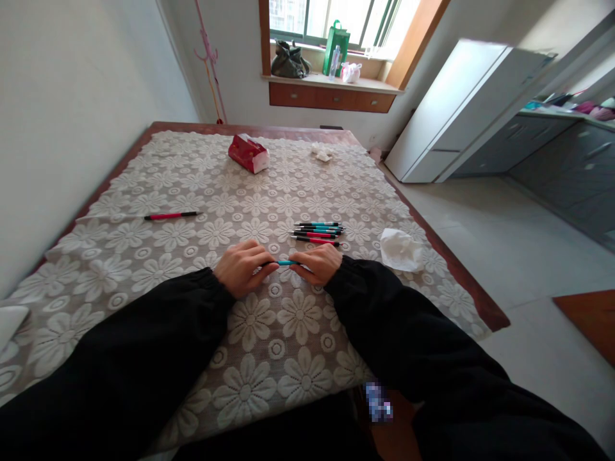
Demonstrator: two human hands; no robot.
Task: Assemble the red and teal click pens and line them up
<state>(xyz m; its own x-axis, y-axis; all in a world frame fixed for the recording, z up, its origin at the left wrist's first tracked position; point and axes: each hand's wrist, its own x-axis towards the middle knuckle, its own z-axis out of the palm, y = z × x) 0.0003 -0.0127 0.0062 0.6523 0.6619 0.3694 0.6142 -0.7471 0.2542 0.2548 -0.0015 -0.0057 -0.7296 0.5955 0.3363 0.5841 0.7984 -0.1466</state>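
A blue pen [284, 263] lies level between my two hands, just above or on the flowered tablecloth. My left hand [245, 266] pinches its left end, and my right hand [318, 262] grips the right end; only the blue middle shows, the ends being covered by fingers. Right behind my right hand is a bunch of several pens [318, 232], blue-and-black and red-and-black, lying side by side. A single red-and-black pen [173, 216] rests by itself farther left on the cloth.
The lace tablecloth [252, 320] covers a wooden table. A red tissue pack [248, 153] and a crumpled tissue [321, 152] lie toward the far edge. Another crumpled white tissue [401, 250] is right of the pens. Beyond stand a white fridge [451, 109] and a windowsill with bags.
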